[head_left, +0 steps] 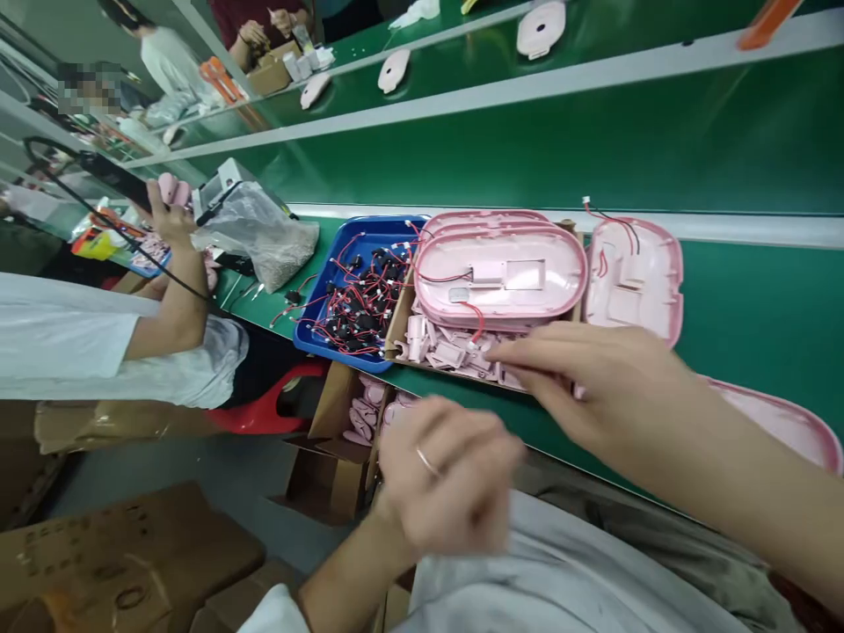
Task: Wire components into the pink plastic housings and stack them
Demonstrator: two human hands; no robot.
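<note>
My left hand, with a ring on one finger, is curled closed in front of my body below the bench edge. It is blurred, and whatever may be inside it is hidden. My right hand stretches its fingers over the front of a cardboard box of small pink plastic parts, fingertips close to the parts, nothing visible in it. Stacked oval pink shells lie on that box, the top one carrying red and black wires and a small plate. Another wired pink shell lies to the right, just beyond my right hand.
A blue tray holds black components with red wires. Beside it are a plastic bag of small pieces and a grey device. White covers lie across the green line. A co-worker's arm is at left; cardboard boxes stand below.
</note>
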